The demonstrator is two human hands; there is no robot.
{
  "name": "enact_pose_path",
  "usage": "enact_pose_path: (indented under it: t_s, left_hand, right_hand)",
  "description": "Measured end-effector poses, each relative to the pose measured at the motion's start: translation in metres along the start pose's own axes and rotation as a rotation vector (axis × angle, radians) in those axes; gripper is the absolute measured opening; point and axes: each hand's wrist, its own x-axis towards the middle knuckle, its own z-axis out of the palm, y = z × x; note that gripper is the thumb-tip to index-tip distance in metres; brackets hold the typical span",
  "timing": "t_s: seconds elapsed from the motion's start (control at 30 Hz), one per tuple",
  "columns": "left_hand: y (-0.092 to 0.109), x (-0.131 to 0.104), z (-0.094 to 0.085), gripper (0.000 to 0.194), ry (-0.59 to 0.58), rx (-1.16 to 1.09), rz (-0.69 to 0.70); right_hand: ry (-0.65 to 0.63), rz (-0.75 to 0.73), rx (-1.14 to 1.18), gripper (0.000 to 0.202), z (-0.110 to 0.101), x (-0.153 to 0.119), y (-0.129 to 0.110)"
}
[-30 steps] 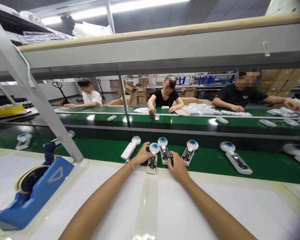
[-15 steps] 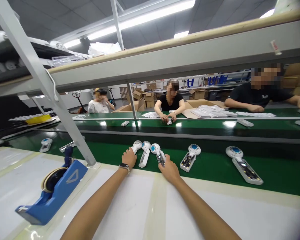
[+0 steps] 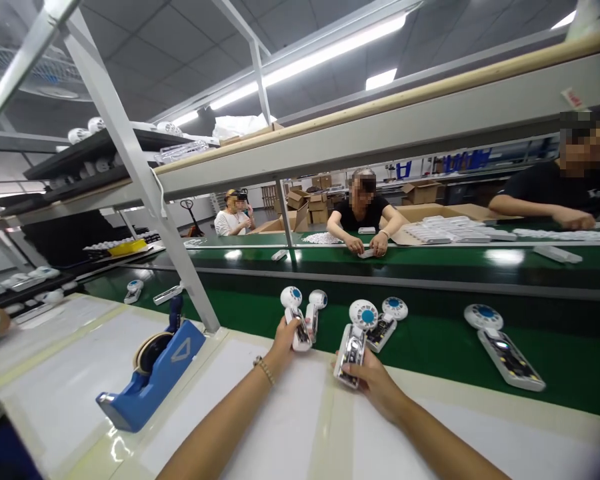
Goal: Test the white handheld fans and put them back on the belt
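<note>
Factory assembly area: green conveyor belt lined with like white devices; co-workers seated opposite; stacked cardboard boxes behind; tape dispenser on counter; strip lights overhead.

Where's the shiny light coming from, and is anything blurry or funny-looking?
Head view: a long ceiling lamp glows bright, probably making white glare on the far belt and table; head view: the gadget in the right hand looks shiny too; head view: faces are hidden by square blocks, and the bottom right corner is dark and smudgy.
</note>
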Motion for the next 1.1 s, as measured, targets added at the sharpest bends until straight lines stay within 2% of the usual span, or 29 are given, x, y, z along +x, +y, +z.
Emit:
enact_pose_path:
  t_s: [0.07,0.13,0.2,0.27,0.4,0.5,0.63,0.83,0.97,1.1]
  left_hand:
    - [-0.005,-0.024,0.01,0.024,-0.085,-0.11,-0.04]
    - [-0.009,-0.044,0.021,0.032,-0.212,-0.407,-0.229]
    - [-0.012,-0.057,0.032,0.035,-0.328,-0.496,-0.379]
    - [-0.013,-0.063,0.043,0.036,-0.393,-0.505,-0.424]
    - [-0.014,-0.056,0.055,0.04,-0.409,-0.502,-0.326]
    - [-0.017,-0.049,0.056,0.038,-0.4,-0.494,-0.292]
    - [-0.019,-0.049,0.052,0.034,-0.442,-0.5,-0.271]
    - [-0.021,-0.051,0.049,0.036,-0.5,-0.521,-0.257]
    - [-0.023,-0.051,0.048,0.042,-0.5,-0.511,-0.233]
    - [-0.013,-0.055,0.048,0.039,-0.485,-0.433,-0.264]
  right_hand:
    - [0.037,-0.013,-0.022,0.061,0.002,-0.01,0.0]
    - [0.078,-0.011,-0.062,0.066,0.002,-0.017,-0.001]
    - [0.086,-0.004,-0.095,0.071,0.001,-0.022,-0.003]
    - [0.08,-0.008,-0.108,0.073,-0.001,-0.026,-0.007]
    - [0.149,-0.019,-0.153,0.07,-0.016,-0.027,-0.019]
    - [0.224,-0.079,-0.147,0.062,-0.034,-0.024,-0.031]
    - [0.258,-0.117,-0.163,0.053,-0.052,-0.019,-0.039]
    - [0.276,-0.015,-0.234,0.057,-0.051,-0.02,-0.038]
    - [0.237,-0.017,-0.215,0.055,-0.048,-0.024,-0.038]
    - [0.225,0.025,-0.21,0.059,-0.045,-0.028,-0.035]
